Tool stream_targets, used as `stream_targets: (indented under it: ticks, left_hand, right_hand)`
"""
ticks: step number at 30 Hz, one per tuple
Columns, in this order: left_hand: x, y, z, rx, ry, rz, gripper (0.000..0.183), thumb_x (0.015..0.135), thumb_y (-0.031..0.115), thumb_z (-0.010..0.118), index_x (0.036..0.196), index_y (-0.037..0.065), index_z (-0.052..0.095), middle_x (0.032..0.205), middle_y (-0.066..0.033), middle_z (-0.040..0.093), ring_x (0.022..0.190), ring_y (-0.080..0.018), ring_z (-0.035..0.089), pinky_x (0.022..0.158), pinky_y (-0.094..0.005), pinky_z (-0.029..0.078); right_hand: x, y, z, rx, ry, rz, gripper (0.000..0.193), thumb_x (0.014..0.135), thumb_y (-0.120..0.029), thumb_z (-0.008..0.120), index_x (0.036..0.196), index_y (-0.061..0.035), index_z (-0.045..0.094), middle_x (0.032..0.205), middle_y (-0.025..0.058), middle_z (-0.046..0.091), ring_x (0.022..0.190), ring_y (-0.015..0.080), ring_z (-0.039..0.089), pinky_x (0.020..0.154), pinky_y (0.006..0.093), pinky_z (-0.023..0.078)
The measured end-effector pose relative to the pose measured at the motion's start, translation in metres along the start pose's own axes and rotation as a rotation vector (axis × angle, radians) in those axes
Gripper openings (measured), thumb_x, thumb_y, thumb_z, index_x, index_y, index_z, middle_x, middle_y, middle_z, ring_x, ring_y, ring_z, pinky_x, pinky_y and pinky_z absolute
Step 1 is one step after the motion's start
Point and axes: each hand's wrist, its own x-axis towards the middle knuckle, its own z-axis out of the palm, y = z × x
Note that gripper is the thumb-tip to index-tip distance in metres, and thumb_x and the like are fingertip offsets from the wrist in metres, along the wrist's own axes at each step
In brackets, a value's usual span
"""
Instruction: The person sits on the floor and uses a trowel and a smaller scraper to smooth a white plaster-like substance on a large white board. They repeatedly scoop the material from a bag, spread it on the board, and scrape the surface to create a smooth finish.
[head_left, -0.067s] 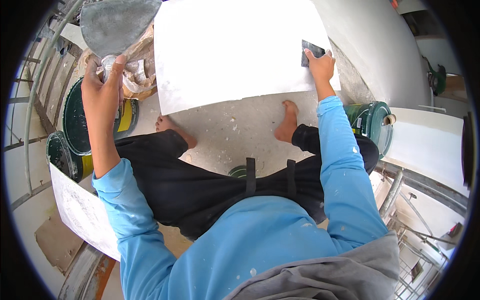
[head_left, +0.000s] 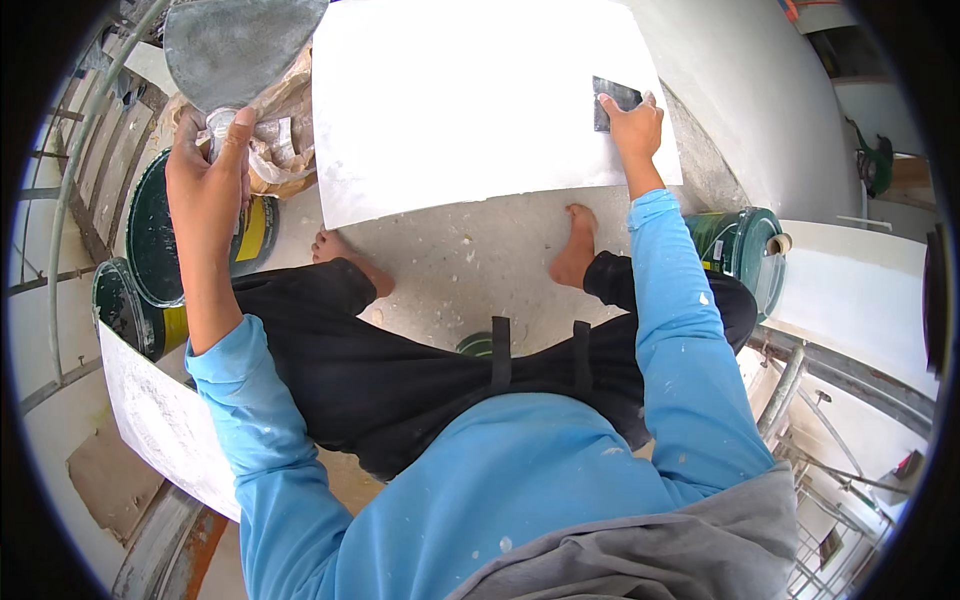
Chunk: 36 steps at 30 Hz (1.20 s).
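My left hand [head_left: 208, 165] is closed round the pale handle of a broad putty knife [head_left: 235, 55], whose wide grey blade points away from me. The blade is held up at the far left, beside a big white sheet [head_left: 450, 100]. Near the right edge of that sheet, my right hand [head_left: 636, 128] grips a small dark rectangular pad [head_left: 610, 98] between thumb and fingers. The pad lies against the white surface or just over it. Whether it is a sanding pad or a flexible scraper I cannot tell.
An open, crumpled brown paper bag [head_left: 290, 130] lies beyond my left hand. Dark green buckets [head_left: 150, 230] stand left, and another bucket [head_left: 740, 250] lies by my right knee. My bare feet rest on the speckled floor [head_left: 460, 260]. Metal scaffold poles [head_left: 62, 220] run along the left.
My right hand has shifted slightly left across the white sheet with the dark pad. The left hand and putty knife stay nearly where they were.
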Motion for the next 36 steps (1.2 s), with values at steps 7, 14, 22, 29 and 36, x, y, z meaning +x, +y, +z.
stream_targets:
  ticks: [7, 14, 22, 29, 36]
  left_hand:
    - [0.002, -0.008, -0.005, -0.029, -0.007, -0.028, 0.041, 0.095, 0.032, 0.075, 0.109, -0.004, 0.062, 0.064, -0.0007, 0.058, 0.049, -0.0043, 0.047, 0.044, -0.0235, 0.034]
    - [-0.005, -0.015, -0.009, 0.034, -0.017, -0.035, 0.043, 0.095, 0.034, 0.075, 0.113, -0.003, 0.063, 0.064, 0.0000, 0.057, 0.048, -0.0039, 0.046, 0.044, -0.0233, 0.033]
    - [-0.009, -0.019, -0.015, 0.105, 0.008, -0.031, 0.052, 0.094, 0.041, 0.076, 0.117, -0.005, 0.064, 0.060, 0.0030, 0.052, 0.047, -0.0025, 0.042, 0.043, -0.0208, 0.031]
    - [-0.011, -0.010, -0.014, 0.090, 0.014, 0.004, 0.055, 0.094, 0.043, 0.075, 0.119, -0.004, 0.063, 0.058, 0.0029, 0.051, 0.045, -0.0026, 0.041, 0.043, -0.0206, 0.030]
    - [-0.013, -0.009, -0.011, 0.073, 0.008, 0.008, 0.054, 0.094, 0.043, 0.075, 0.118, -0.005, 0.063, 0.058, 0.0033, 0.050, 0.046, -0.0026, 0.041, 0.043, -0.0206, 0.031]
  right_hand:
    - [-0.076, -0.144, 0.024, 0.147, -0.228, -0.505, 0.095, 0.076, -0.051, 0.085, 0.146, 0.0019, 0.049, 0.124, 0.0196, 0.060, 0.108, 0.0339, 0.066, 0.091, 0.0424, 0.056]
    - [-0.183, -0.113, -0.033, 0.277, -0.544, -1.180, 0.087, 0.076, -0.041, 0.087, 0.145, -0.0008, 0.052, 0.109, 0.0146, 0.057, 0.097, 0.0287, 0.059, 0.083, 0.0404, 0.049]
    - [-0.066, 0.020, -0.080, 0.057, 0.033, -0.517, 0.081, 0.083, -0.044, 0.080, 0.143, 0.0034, 0.051, 0.115, 0.0211, 0.060, 0.103, 0.0372, 0.065, 0.086, 0.0461, 0.054]
    - [-0.001, 0.139, -0.042, -0.262, 0.167, 0.057, 0.102, 0.076, -0.061, 0.080, 0.142, 0.0100, 0.049, 0.128, 0.0323, 0.057, 0.116, 0.0464, 0.063, 0.098, 0.0486, 0.053]
    - [-0.098, -0.015, -0.010, 0.046, 0.029, -0.322, 0.099, 0.075, -0.056, 0.085, 0.143, 0.0075, 0.051, 0.113, 0.0206, 0.059, 0.101, 0.0355, 0.065, 0.085, 0.0431, 0.055]
